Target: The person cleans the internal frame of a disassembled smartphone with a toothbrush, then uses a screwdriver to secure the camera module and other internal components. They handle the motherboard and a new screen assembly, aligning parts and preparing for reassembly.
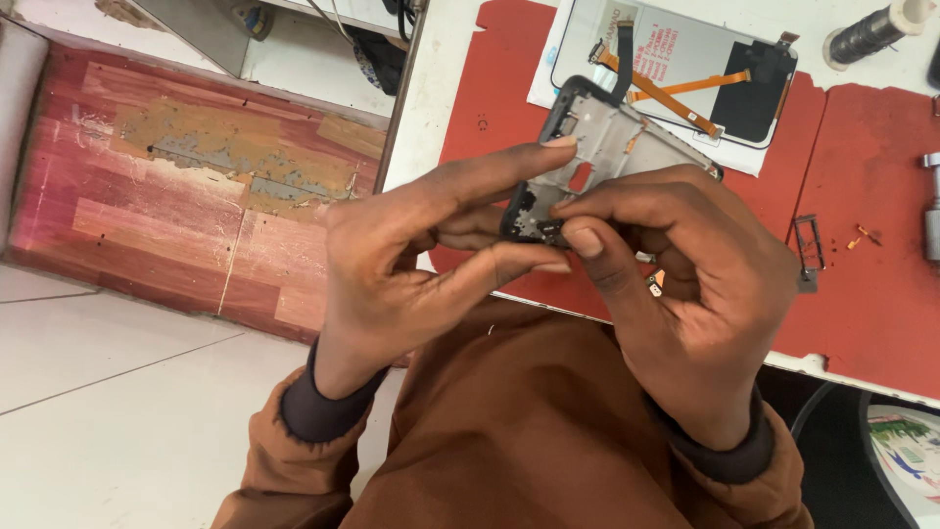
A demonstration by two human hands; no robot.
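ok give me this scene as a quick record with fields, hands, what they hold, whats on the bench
left hand: grips the near end of the phone frame, index finger stretched along its edge
right hand: pinches a small part at the frame's lower corner
phone frame: grey and black, held tilted above the red mat
behind it: display panel with orange ribbon cables, lying flat
right side: small metal tray on the mat
top right: spool
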